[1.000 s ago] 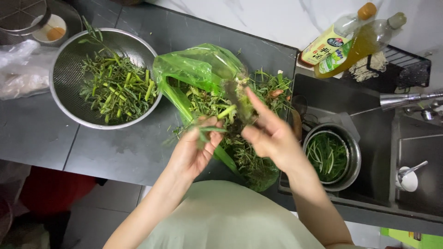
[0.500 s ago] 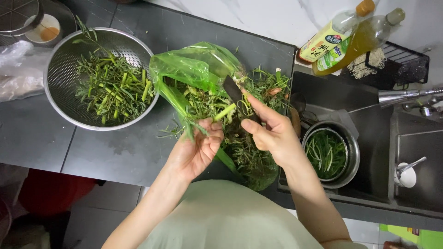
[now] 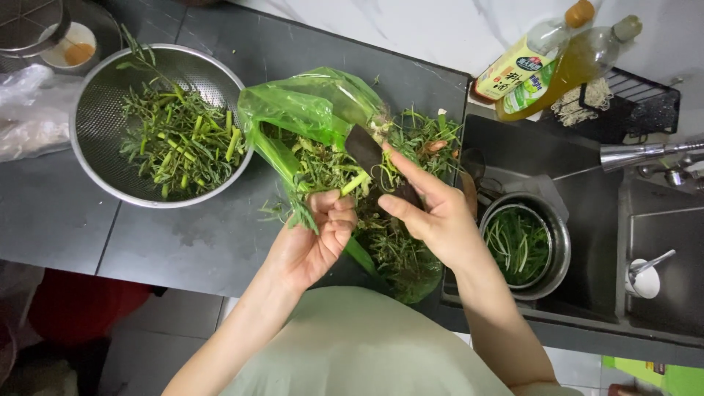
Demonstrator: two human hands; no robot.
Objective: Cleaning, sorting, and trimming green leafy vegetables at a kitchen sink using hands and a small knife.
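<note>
Green stalk (image 3: pixel 353 183) pinched in my curled left hand (image 3: pixel 319 235), right hand (image 3: pixel 429 213) beside it gripping a dark knife (image 3: pixel 364 149).

Dark grey counter (image 3: pixel 66 220), sink (image 3: pixel 660 293) at right, white marble wall (image 3: pixel 440 29)

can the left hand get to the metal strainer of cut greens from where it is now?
Probably yes. The left hand grips a green stalk, and the strainer sits to its left on the counter with bare surface between. It would likely have to drop the stalk first.
</note>
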